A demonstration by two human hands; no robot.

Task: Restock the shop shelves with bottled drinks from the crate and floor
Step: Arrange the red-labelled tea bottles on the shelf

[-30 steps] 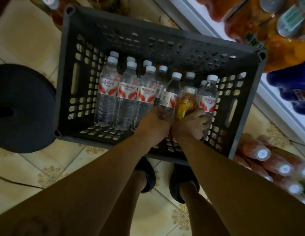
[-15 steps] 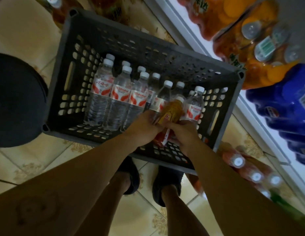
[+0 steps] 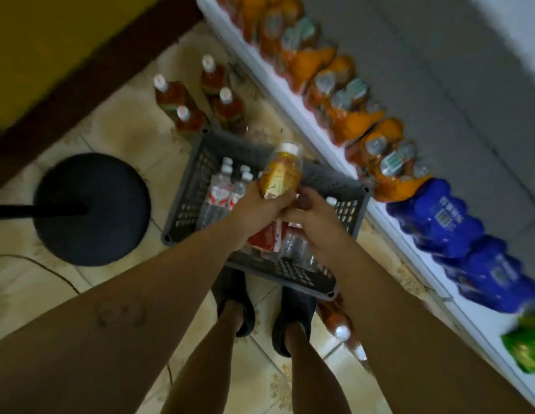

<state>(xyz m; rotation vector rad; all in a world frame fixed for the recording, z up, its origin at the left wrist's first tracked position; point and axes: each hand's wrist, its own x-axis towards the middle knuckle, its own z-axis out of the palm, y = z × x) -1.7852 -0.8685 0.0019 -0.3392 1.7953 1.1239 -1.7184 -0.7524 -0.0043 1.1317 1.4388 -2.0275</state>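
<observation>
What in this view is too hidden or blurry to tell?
Head view:
- Print on the orange drink packs: motion blur.
- Grip of the right hand on the water bottle: hidden beneath it.
- Green pack: cut off by the right edge.
- Middle of the crate: behind the left hand.

Head-worn view, steeply downward, close above the crate [image 3: 332, 180] (wide-angle).

The crate [image 3: 329, 189] is grey matt plastic, pierced all over. The juice bottle [image 3: 279, 174] is clear glossy plastic with a white plastic cap. The water bottle [image 3: 290, 245] is clear ribbed plastic with a shiny red label. The floor tiles [image 3: 126, 130] look glazed and smooth. The blue packs [image 3: 433, 222] wear glossy film. The round black base [image 3: 105, 234] looks matt.
</observation>
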